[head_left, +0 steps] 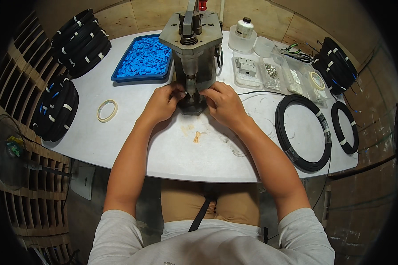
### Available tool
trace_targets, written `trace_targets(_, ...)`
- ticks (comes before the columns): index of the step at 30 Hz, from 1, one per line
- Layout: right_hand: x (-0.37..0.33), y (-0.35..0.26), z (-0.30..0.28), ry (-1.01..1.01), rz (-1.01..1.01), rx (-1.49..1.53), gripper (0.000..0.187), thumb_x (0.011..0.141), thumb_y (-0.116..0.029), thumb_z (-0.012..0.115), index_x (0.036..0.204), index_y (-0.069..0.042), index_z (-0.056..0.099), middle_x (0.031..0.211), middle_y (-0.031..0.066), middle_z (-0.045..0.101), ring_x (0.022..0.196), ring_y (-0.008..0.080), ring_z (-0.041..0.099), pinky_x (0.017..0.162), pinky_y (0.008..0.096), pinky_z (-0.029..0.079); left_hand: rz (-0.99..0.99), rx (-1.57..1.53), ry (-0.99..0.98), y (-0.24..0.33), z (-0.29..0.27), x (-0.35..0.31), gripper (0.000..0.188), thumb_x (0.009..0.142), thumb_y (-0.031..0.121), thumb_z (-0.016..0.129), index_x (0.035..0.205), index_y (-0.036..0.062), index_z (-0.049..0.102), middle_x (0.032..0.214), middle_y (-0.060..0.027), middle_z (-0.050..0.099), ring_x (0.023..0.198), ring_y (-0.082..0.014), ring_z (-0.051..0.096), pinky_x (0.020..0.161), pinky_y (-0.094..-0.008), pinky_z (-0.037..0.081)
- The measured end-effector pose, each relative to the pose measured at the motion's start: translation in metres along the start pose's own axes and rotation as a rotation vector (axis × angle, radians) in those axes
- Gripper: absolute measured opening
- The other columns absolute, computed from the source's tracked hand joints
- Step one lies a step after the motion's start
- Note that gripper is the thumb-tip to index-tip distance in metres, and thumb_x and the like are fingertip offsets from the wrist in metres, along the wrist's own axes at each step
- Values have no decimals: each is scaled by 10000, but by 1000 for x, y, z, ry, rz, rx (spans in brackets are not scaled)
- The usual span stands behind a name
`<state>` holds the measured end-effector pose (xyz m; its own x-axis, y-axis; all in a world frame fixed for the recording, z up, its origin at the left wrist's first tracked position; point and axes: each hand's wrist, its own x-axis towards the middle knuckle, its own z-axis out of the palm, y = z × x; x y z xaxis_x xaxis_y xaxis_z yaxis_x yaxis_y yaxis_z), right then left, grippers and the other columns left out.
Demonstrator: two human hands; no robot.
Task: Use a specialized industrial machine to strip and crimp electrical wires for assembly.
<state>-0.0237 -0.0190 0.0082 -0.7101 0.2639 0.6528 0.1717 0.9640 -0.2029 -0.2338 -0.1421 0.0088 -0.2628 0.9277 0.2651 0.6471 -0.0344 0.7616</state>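
Both hands, left hand and right hand, pinch closed on what seems a small part at the press base, mid-table; bare room toward the near edge.

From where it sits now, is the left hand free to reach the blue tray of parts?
Probably yes. The left hand is at the base of the press, and the blue tray lies just beyond it to the left, with only bare table between them.

Head camera, looking steeply down, close over table
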Motion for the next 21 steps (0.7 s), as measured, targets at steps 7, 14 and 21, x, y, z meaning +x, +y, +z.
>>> trace_targets(7,1,-1,0,-10,1,-12,268,824,25,722,1076,-48,777,1001,103,690,961,310,669,886,409,544,29,-51,47,-2,1,-1,190,985,2,603,1134,-32,717,1014,-195,778,958,-307,757,906,-380,568)
trace_targets(14,1,0,0,-12,6,-14,276,820,22,725,1082,-49,778,1000,100,688,956,303,668,885,405,544,-20,-62,-14,-3,1,0,187,1012,-26,585,1174,-59,672,1034,-137,756,997,-206,728,948,-340,558)
trace_targets(21,1,-2,0,-12,20,5,288,810,25,727,1079,-59,784,988,100,689,947,305,671,879,408,549,-19,-71,-14,-10,2,0,193,1006,-29,591,1175,-61,678,1032,-126,754,987,-185,716,936,-326,555)
